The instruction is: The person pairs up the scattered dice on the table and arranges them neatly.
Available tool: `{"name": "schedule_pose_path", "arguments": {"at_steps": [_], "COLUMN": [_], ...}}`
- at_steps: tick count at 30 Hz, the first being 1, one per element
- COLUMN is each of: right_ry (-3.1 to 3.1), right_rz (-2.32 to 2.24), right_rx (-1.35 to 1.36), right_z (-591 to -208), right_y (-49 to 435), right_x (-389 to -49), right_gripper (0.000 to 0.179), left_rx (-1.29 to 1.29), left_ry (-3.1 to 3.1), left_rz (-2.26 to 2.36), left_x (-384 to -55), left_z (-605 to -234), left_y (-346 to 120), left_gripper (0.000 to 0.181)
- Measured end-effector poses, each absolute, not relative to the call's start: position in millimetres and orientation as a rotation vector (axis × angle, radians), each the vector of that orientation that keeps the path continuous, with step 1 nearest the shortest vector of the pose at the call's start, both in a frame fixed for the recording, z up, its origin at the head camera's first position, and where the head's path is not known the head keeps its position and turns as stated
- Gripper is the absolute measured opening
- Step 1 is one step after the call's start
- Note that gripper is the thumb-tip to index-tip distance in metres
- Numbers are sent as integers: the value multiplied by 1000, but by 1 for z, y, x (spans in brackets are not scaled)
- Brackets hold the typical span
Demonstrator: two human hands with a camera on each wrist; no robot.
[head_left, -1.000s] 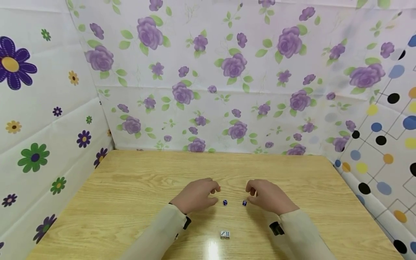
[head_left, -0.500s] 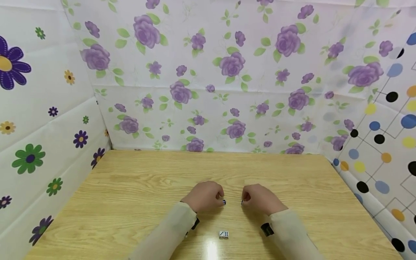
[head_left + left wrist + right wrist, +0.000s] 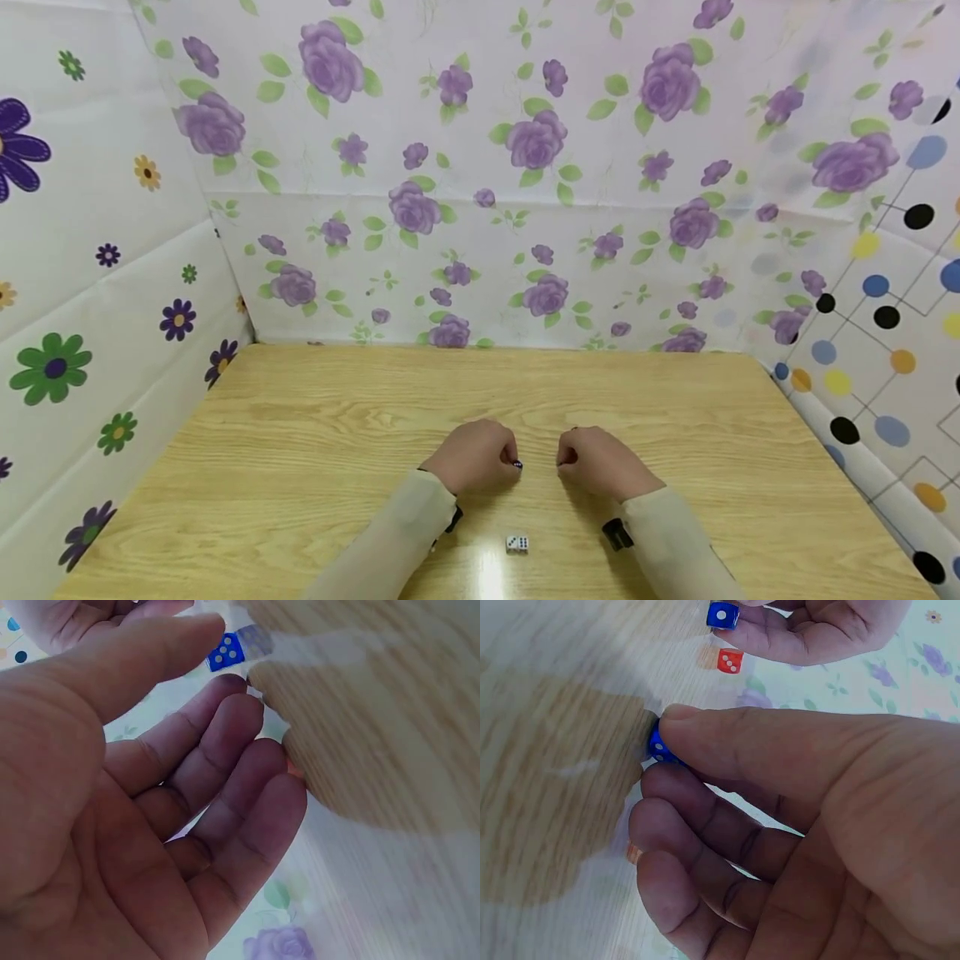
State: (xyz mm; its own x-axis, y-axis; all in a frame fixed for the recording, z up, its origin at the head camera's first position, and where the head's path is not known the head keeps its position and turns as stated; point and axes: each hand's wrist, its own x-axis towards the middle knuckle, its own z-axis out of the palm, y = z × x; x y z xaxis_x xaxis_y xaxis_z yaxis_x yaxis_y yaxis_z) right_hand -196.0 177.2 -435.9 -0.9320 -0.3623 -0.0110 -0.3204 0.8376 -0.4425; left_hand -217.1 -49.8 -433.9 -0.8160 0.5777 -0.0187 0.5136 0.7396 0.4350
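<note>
My left hand (image 3: 474,457) pinches a blue die (image 3: 517,464) between thumb and fingertips, close over the wooden table. Across from it, my right hand (image 3: 606,463) holds a second blue die (image 3: 659,745) between thumb and index finger; from the head view that die is almost hidden. A narrow gap separates the two hands. In the right wrist view, a red die (image 3: 730,661) sits on the table near the left fingers, and a reddish bit (image 3: 634,852) peeks out behind the right fingers. Two white dice (image 3: 517,544) lie side by side nearer to me, between my forearms.
The light wooden table (image 3: 337,400) reaches back to a cloth with purple roses (image 3: 536,142). Patterned cloths also stand at the left (image 3: 52,367) and the right (image 3: 892,358). A dark band (image 3: 617,534) circles my right wrist.
Both blue dice lay on the table between my hands a second ago. My hands have come inward and lower, and the fingers have closed on one die each.
</note>
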Motion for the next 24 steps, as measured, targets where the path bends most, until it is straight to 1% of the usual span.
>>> {"name": "schedule_pose_path", "arguments": {"at_steps": [8, 15, 24], "right_ry": [2945, 2972, 3029], "right_rz": [-684, -636, -530], "right_rx": [-603, -580, -590], "right_z": [-433, -435, -432], "right_y": [174, 171, 170], "right_x": [-196, -197, -192], "right_gripper": [20, 19, 13], "left_rx": [912, 906, 909], "left_ry": [2818, 2817, 2825], "left_rz": [594, 569, 650], "left_x": [-216, -213, -209], "left_z": [-428, -426, -426], "left_y": [-51, -56, -67], "left_gripper": [11, 12, 10]}}
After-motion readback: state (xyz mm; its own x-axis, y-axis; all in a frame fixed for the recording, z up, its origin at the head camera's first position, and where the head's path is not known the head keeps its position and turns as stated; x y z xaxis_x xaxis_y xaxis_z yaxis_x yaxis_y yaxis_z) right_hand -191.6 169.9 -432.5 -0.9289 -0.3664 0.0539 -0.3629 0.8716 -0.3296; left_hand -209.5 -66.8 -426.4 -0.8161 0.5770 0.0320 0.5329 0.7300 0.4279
